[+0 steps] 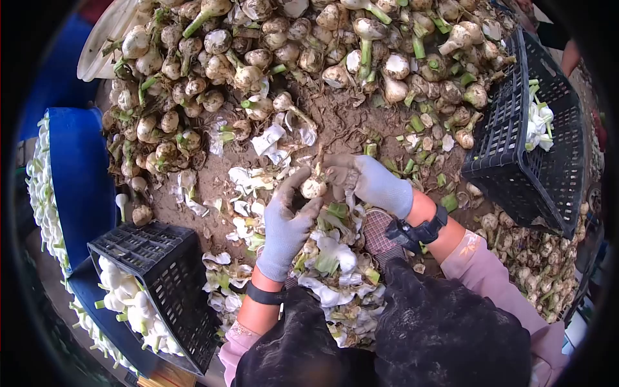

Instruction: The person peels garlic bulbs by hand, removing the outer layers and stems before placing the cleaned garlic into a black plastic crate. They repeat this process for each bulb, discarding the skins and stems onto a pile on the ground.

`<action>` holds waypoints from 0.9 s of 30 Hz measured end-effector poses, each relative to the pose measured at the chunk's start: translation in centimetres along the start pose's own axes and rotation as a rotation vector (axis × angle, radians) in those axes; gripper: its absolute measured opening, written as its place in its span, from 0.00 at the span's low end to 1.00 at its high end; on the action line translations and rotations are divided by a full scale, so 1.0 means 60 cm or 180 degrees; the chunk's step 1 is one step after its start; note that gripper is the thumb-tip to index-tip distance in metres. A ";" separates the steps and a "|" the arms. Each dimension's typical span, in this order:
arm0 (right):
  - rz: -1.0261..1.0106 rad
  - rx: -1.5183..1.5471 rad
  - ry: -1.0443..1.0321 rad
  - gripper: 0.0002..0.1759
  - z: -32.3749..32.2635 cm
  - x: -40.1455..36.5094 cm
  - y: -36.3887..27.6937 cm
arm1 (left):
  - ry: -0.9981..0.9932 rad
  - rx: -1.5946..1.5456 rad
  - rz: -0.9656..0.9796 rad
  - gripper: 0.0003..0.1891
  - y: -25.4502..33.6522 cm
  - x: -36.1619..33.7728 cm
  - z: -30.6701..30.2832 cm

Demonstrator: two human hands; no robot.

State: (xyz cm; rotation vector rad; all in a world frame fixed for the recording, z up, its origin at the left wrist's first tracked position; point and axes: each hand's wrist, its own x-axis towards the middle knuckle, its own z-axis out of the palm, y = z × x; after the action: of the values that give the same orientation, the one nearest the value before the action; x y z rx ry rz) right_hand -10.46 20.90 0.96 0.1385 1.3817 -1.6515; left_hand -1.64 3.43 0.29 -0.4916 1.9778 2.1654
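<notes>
A garlic bulb (314, 188) with a thin dry stalk pointing up sits between my two gloved hands, above a heap of peeled skins. My left hand (287, 216) pinches it between thumb and fingers from the left. From the right, the bent, soil-darkened fingers of my right hand (374, 180) close against the bulb's side; their tips are partly hidden. Both gloves are light grey-blue. Under the hands lie loose white and green garlic skins (332, 255), close to a checked shoe (380, 232).
Unpeeled garlic (277, 39) is piled on the soil ahead, with more garlic (535, 271) at right. A black crate (174, 290) of cleaned garlic tilts at left, beside a blue tub (77, 180). Another black crate (535, 187) at right holds a few white bulbs.
</notes>
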 end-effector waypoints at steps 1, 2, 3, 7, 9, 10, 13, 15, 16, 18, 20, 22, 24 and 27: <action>0.0016 -0.0775 -0.0014 0.11 0.016 -0.001 -0.009 | -0.0256 0.0479 -0.0025 0.27 0.013 -0.004 0.003; -0.0031 -0.0973 0.0022 0.11 0.020 0.001 -0.003 | -0.0241 0.0568 -0.0084 0.27 0.011 -0.007 0.001; -0.0091 -0.1167 0.0051 0.13 0.022 0.004 0.002 | -0.0223 0.0670 -0.0136 0.27 0.009 -0.008 -0.003; 0.0169 -0.0959 0.0087 0.15 0.030 -0.009 0.016 | 0.0015 0.0251 -0.0067 0.24 0.003 -0.016 0.001; 0.0044 -0.0146 -0.0228 0.16 0.026 -0.021 0.021 | 0.0026 -0.0226 -0.0063 0.26 0.011 -0.012 -0.001; 0.0084 -0.0018 -0.0424 0.15 0.016 -0.026 0.016 | 0.0046 -0.0175 -0.0047 0.26 0.013 -0.010 -0.001; -0.0669 0.0033 -0.0045 0.14 0.019 -0.014 0.041 | 0.0072 0.0720 0.0219 0.26 -0.007 -0.006 -0.009; -0.0906 -0.0388 0.0091 0.15 0.021 -0.011 0.041 | -0.0063 0.1555 0.0535 0.26 0.017 -0.007 -0.002; -0.0704 -0.0541 0.0199 0.14 0.019 -0.005 0.049 | -0.0173 0.2400 0.0854 0.26 0.025 -0.007 0.001; -0.0414 -0.0960 0.0420 0.13 0.021 -0.004 0.046 | -0.0074 0.1365 0.0447 0.25 0.005 -0.008 0.001; -0.0479 -0.1364 0.0425 0.14 0.020 -0.005 0.041 | -0.0099 -0.0288 -0.0400 0.21 0.008 -0.012 -0.001; -0.0524 -0.1775 0.0439 0.14 0.020 -0.010 0.030 | -0.0345 -0.1223 -0.0770 0.23 -0.003 -0.018 -0.015; -0.1069 -0.4177 0.0588 0.14 0.019 -0.016 0.011 | -0.0617 -0.2483 -0.1339 0.34 -0.014 -0.019 -0.012; -0.1102 -0.3454 0.0481 0.16 0.005 -0.017 0.016 | -0.0367 -0.2016 -0.1044 0.35 -0.006 -0.013 -0.002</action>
State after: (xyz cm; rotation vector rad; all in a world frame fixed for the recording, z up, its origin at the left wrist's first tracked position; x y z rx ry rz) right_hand -9.09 21.31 1.01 -0.6426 2.3203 -0.9408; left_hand -0.79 3.44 0.20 -0.6934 1.0278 2.4850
